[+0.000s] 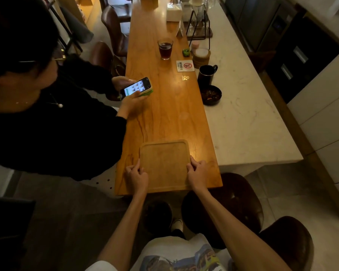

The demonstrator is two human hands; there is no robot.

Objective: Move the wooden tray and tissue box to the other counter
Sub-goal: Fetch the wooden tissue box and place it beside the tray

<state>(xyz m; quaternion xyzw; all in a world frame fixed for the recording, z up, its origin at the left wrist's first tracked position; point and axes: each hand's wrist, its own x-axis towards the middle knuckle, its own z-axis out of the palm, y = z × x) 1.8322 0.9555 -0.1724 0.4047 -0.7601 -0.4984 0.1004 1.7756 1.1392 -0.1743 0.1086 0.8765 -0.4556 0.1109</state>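
Wooden tray: rounded-corner rectangle, raised rim, lying flat at near end of glossy plank counter. Left hand and right hand are pinching its side rims. Tissue box, white, is sitting far down.

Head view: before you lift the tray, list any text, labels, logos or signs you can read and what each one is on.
No text reads clearly.
White card on the wooden counter: red prohibition circle; its printed lines are too small to read.
Pale logo on the counter: blurred.
Phone screen: icons only, illegible.
Tissue box: red mark, unreadable.
Wooden tray: no markings visible.
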